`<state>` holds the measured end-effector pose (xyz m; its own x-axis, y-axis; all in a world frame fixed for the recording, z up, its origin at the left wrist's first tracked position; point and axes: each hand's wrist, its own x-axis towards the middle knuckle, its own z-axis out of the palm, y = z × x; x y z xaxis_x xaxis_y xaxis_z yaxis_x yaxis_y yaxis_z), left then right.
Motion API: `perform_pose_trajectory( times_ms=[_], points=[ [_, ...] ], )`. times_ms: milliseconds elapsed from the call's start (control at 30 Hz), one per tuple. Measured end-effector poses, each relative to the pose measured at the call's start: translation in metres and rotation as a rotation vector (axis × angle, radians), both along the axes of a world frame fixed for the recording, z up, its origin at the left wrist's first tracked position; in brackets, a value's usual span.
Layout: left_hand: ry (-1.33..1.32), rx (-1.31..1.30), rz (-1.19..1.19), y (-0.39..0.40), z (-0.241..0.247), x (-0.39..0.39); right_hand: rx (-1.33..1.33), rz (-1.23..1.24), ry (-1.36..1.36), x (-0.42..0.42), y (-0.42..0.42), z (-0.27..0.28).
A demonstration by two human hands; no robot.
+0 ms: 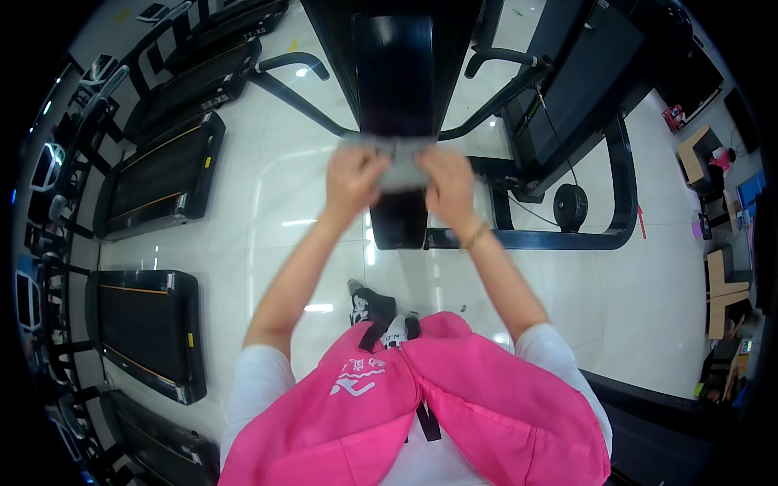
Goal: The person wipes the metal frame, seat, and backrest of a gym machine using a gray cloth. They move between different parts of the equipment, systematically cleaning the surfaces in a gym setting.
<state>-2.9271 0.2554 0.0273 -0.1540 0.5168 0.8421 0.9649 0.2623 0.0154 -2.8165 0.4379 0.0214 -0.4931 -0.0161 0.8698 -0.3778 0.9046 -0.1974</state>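
Observation:
Both of my hands are raised in front of me on a blurred grey piece, probably a cloth (403,169), stretched between them. My left hand (354,182) pinches its left end, and my right hand (448,185) has the right end. Behind and below the cloth runs the glossy black upright (394,79) of a gym machine. Blur and overlap hide whether the cloth touches that upright. Curved black handles branch off on both sides, a left handle (298,97) and a right handle (495,100).
Several treadmills (149,334) line the left side. To the right stand a cable machine's black frame (626,182) and a round pulley (571,206). Pale glossy tiles (292,261) cover the floor. Chairs (726,297) and desks with people sit along the far right.

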Motion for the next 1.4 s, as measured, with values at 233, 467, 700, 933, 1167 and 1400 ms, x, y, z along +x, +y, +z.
perform_pose_trajectory(
  times_ms=[233, 467, 700, 933, 1167, 1400],
  points=[
    [-0.031, 0.319, 0.132, 0.061, 0.123, -0.057, -0.04, -0.038, 0.283, -0.071, 0.025, 0.118],
    [-0.222, 0.155, 0.118, 0.008, -0.048, 0.042, -0.15, -0.059, -0.006, 0.036, -0.023, -0.066],
    [-0.25, 0.052, 0.114, -0.024, -0.071, 0.064, -0.025, -0.002, -0.135, 0.059, -0.029, -0.067],
    [-0.018, 0.236, 0.2, 0.053, 0.13, -0.059, -0.001, -0.001, 0.232, -0.073, 0.038, 0.147],
    [-0.093, 0.379, 0.144, 0.06, 0.076, -0.038, -0.143, -0.077, 0.226, -0.051, 0.017, 0.088],
    [-0.41, 0.167, 0.088, -0.028, -0.114, 0.089, -0.064, -0.134, -0.093, 0.075, -0.046, -0.102]
  ],
)
